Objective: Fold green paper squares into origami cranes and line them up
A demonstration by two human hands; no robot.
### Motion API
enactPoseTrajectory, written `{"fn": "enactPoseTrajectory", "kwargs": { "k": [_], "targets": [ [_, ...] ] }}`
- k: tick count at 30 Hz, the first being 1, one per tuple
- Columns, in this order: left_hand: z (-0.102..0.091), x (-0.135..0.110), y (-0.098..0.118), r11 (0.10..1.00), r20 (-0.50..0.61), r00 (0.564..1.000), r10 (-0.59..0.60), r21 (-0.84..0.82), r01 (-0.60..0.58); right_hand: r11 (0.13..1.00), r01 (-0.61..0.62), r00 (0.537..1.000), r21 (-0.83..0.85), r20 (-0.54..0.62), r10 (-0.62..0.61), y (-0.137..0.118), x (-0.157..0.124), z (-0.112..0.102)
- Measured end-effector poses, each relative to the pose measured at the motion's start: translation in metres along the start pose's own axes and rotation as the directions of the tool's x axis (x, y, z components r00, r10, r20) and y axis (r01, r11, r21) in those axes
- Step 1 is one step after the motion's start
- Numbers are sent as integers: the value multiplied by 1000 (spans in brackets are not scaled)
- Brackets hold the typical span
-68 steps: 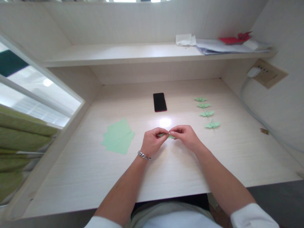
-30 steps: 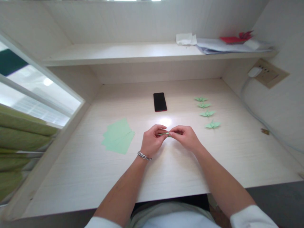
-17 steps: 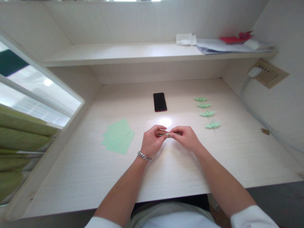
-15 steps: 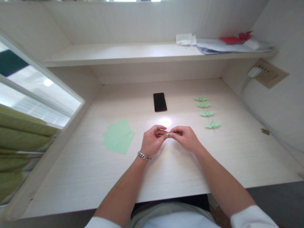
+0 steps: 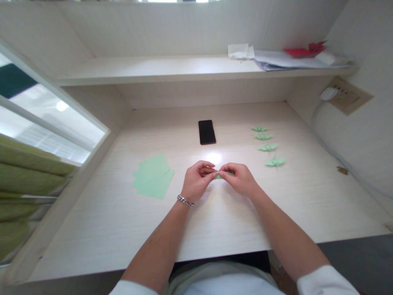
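Over the middle of the pale wooden desk (image 5: pixel 107 229), my left hand (image 5: pixel 196 180) and my right hand (image 5: pixel 241 179) meet at the fingertips. Both pinch a small folded piece of green paper (image 5: pixel 219 175), mostly hidden between the fingers. A silver bracelet (image 5: pixel 185 200) circles my left wrist. To the left lies a stack of flat green paper sheets (image 5: pixel 152 176). On the right, several finished green paper cranes (image 5: pixel 269 147) sit in a row running away from me.
A black phone (image 5: pixel 206 132) lies face up beyond my hands. The shelf (image 5: pixel 153 67) above carries a tissue (image 5: pixel 240 51), papers and red origami (image 5: pixel 303 50). A wall socket with a white plug (image 5: pixel 328 94) and cable is at the right. A window is on the left.
My hands stay nearly in place. The fingers have shifted slightly on the green paper, working its fold.
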State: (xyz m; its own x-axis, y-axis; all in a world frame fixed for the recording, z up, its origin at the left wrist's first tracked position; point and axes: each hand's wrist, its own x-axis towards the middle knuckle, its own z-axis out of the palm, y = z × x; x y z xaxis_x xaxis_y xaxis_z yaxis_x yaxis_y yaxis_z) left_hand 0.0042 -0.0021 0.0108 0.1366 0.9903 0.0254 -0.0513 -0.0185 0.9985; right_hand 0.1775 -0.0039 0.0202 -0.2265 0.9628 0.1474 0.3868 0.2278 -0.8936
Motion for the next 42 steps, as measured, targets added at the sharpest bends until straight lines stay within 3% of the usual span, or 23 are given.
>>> {"fn": "enactPoseTrajectory", "kwargs": {
  "k": [14, 23, 28, 34, 42],
  "targets": [
    [-1, 1, 1, 999, 5, 1000, -25, -37, 25, 1000, 16, 1000, 9, -11, -15, -1, -1, -1],
    [1, -1, 0, 997, -41, 998, 52, 50, -50, 1000, 10, 1000, -7, -13, -10, 1, 0, 0],
    [1, -1, 0, 989, -8, 997, 82, 126, -80, 1000, 4, 1000, 5, -13, -4, 2, 1, 2],
    [0, 1, -3, 985, -72, 991, 116, 137, -105, 997, -36, 999, 73, -7, 37, 6, 2, 4],
    [1, 0, -4, 982, -90, 986, 141, 140, -127, 998, -42, 998, 45, -49, 44, 7, 2, 4]
  ]
}}
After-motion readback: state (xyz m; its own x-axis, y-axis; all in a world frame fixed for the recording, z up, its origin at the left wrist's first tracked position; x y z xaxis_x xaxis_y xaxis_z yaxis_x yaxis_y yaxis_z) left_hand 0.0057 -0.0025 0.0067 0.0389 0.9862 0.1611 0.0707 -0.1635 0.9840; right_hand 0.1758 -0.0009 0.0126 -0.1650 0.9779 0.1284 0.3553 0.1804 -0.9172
